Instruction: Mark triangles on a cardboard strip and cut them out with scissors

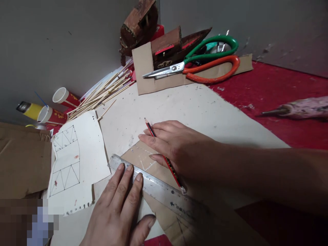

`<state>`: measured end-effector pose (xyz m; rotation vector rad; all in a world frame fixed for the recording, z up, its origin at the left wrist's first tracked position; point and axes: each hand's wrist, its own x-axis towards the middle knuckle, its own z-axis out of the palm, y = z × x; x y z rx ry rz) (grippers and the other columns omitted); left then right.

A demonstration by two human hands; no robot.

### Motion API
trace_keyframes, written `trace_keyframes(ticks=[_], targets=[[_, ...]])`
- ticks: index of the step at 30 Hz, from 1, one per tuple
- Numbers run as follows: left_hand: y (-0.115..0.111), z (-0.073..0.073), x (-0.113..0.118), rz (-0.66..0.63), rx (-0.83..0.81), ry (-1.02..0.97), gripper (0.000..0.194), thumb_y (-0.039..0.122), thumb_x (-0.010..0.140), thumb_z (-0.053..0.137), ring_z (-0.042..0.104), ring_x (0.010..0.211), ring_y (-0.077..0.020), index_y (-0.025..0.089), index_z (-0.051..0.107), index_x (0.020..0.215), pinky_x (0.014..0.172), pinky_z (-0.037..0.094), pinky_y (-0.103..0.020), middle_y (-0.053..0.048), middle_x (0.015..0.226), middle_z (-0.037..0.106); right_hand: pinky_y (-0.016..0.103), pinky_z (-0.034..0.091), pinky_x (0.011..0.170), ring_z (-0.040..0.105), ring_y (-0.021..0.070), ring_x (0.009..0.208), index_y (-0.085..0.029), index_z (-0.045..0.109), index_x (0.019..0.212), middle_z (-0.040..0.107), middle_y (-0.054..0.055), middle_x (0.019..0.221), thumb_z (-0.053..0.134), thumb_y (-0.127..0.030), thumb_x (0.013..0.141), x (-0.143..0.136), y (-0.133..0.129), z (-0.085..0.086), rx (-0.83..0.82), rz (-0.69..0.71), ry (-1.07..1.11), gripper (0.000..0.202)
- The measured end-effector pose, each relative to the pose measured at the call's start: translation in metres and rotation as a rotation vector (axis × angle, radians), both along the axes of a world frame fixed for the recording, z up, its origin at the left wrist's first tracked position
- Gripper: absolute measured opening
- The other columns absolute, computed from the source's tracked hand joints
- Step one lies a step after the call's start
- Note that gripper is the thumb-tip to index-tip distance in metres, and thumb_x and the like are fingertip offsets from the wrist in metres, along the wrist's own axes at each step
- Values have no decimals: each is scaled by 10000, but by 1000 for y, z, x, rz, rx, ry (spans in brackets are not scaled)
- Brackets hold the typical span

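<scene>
My left hand point(123, 201) lies with its fingers stretched out, three fingertips pressing on a clear ruler point(156, 184). The ruler crosses a piece of brown cardboard point(133, 153) that bears white lines, with dark lines lower down. A red and black pencil point(172, 171) is tucked between the fingers of my right hand point(176, 143), its point aimed up and left and its eraser end near the ruler. My right hand rests over the cardboard, above the ruler. To the left is a paper sheet point(87, 164) with drawn zigzag truss shapes.
Scissors point(176, 67) with green and orange handles lie on cardboard strips at the back. Thin wooden sticks point(102, 94), a red cup point(53, 116) and brown model boats point(166, 41) stand along the wall. A pointed tool point(294, 108) is at the right.
</scene>
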<state>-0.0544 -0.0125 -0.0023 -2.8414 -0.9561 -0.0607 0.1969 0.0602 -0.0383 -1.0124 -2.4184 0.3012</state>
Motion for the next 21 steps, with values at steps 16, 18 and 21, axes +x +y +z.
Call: trace_keyframes(ticks=[16, 18, 21], targets=[[0, -2, 1, 4, -13, 19, 581, 412, 971, 540, 377, 1445, -360, 38, 483, 1413, 1008, 549, -470, -233, 1449, 540, 518, 447, 976, 575, 349, 1123, -61, 575, 1308, 670, 214, 1160, 577, -206, 953, 0, 0, 0, -19, 7, 0, 383], [0, -2, 2, 7, -16, 18, 579, 409, 972, 542, 374, 1447, -360, 39, 484, 1412, 1012, 547, -467, -233, 1452, 537, 516, 445, 975, 573, 351, 1122, -63, 576, 1304, 667, 211, 1159, 578, -196, 947, 0, 0, 1, -31, 9, -6, 381], [0, -1, 2, 10, -19, 21, 583, 418, 973, 538, 375, 1446, -363, 39, 485, 1412, 1013, 546, -465, -234, 1456, 533, 516, 442, 977, 571, 350, 1118, -62, 576, 1307, 667, 210, 1161, 582, -193, 941, 0, 1, 1, -42, 12, -6, 388]])
